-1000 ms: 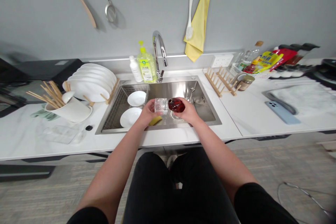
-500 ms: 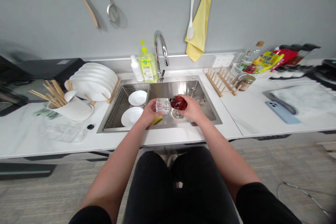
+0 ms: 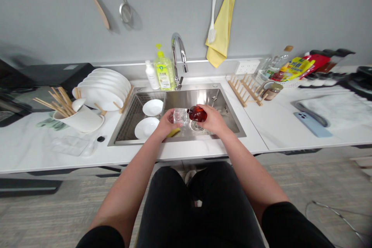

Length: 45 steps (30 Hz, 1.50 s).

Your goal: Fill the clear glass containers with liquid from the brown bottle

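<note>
Over the front part of the steel sink point(image 3: 200, 95), my left hand point(image 3: 166, 124) is closed around a clear glass point(image 3: 180, 115). My right hand point(image 3: 213, 121) grips a bottle of dark red-brown liquid point(image 3: 198, 114), tilted sideways so its mouth points left at the glass. The bottle's mouth is close to the glass rim; whether they touch I cannot tell. Below the glass, part of something yellow point(image 3: 173, 132) shows in the sink. Two white bowls, a rear one point(image 3: 152, 107) and a front one point(image 3: 142, 128), sit in the sink's left side.
Behind the sink stand a faucet point(image 3: 178, 52) and a green soap bottle point(image 3: 164, 71). White plates point(image 3: 101, 85) and a chopstick holder point(image 3: 84, 120) are on the left, with a small black cap point(image 3: 100, 139). A wooden rack point(image 3: 247, 91), a jar point(image 3: 273, 92) and a phone point(image 3: 312, 124) lie right.
Both hands, the glass and the bottle hold nearly the same place. The whole view has shifted very slightly.
</note>
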Each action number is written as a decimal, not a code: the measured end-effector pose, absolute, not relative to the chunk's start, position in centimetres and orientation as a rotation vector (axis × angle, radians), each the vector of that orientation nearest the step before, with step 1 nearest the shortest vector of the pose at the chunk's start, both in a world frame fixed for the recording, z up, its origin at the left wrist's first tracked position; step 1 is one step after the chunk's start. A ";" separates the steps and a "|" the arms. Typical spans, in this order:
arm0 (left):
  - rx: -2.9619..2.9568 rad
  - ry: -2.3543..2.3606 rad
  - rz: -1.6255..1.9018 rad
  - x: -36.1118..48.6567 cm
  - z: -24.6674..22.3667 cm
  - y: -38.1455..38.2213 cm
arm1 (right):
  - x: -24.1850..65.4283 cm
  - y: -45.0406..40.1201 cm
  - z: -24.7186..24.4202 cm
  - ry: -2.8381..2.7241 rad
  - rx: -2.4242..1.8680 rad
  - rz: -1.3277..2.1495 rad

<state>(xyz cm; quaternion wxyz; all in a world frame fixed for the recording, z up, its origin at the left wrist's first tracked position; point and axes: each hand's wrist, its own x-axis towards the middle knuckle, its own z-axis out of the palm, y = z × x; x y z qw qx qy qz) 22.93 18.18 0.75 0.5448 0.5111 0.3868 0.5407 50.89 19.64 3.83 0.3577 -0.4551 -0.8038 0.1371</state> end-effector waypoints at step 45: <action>1.331 1.072 1.185 22.2 1.3 18.9 | 50.9 19.5 0.8 -1.985 -1.203 0.418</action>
